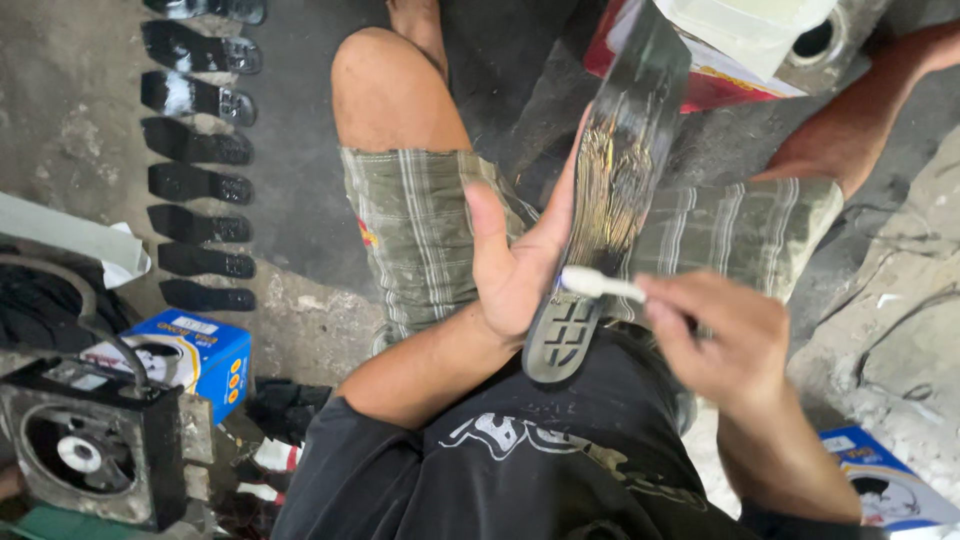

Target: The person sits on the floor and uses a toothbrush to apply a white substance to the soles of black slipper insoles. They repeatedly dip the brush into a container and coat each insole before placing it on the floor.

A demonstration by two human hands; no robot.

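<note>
Shoe sole (610,190) edge-clasped in left hand (515,270), right hand (715,335) grip pinching white brush (598,285) at its heel

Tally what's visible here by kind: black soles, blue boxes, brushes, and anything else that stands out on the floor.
Black sole in the left hand: 1
Black soles laid in a column on the floor: 8
White-handled brush in the right hand: 1
Blue boxes: 2
Black fan unit: 1
Total: 13

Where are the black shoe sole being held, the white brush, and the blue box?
black shoe sole (610,190), head view, glossy middle of the sole.
white brush (590,283), head view, its head end.
blue box (205,355), head view, its top face.
</note>
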